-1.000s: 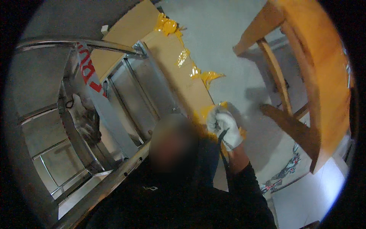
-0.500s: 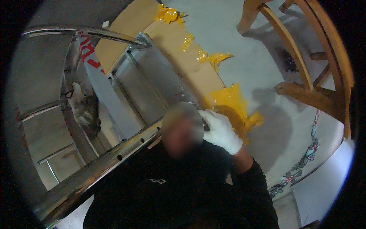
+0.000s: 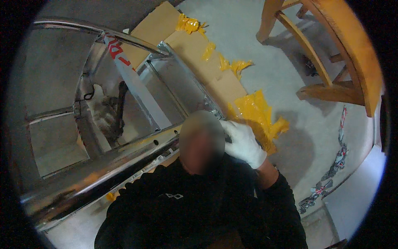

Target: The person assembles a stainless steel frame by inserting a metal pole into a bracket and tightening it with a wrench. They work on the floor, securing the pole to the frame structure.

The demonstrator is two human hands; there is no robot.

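My right hand [image 3: 245,145], in a white glove, comes up from the lower right with its fingers curled in. It is beside the near right end of a shiny metal frame [image 3: 182,62], closed around something dark. A blurred oval covers the fingertips and the spot they grip, so what they hold is hidden. A thick polished tube [image 3: 83,186] of the frame runs from the lower left toward that spot. My left hand does not show; only the black sleeve and clothing fill the lower middle.
Flattened cardboard [image 3: 226,89] with torn yellow tape [image 3: 257,116] lies beyond the frame. A wooden chair [image 3: 331,93] stands at upper right. Crumpled grey-red strips [image 3: 338,162] trail along the floor. A grey-white soft thing [image 3: 105,112] and a pale panel with red print [image 3: 134,79] are at the frame's left part.
The view has shifted a little, so the frame and cardboard appear slightly further right. The tube's lower left end sits higher in view. My right hand keeps nearly the same place and curl.
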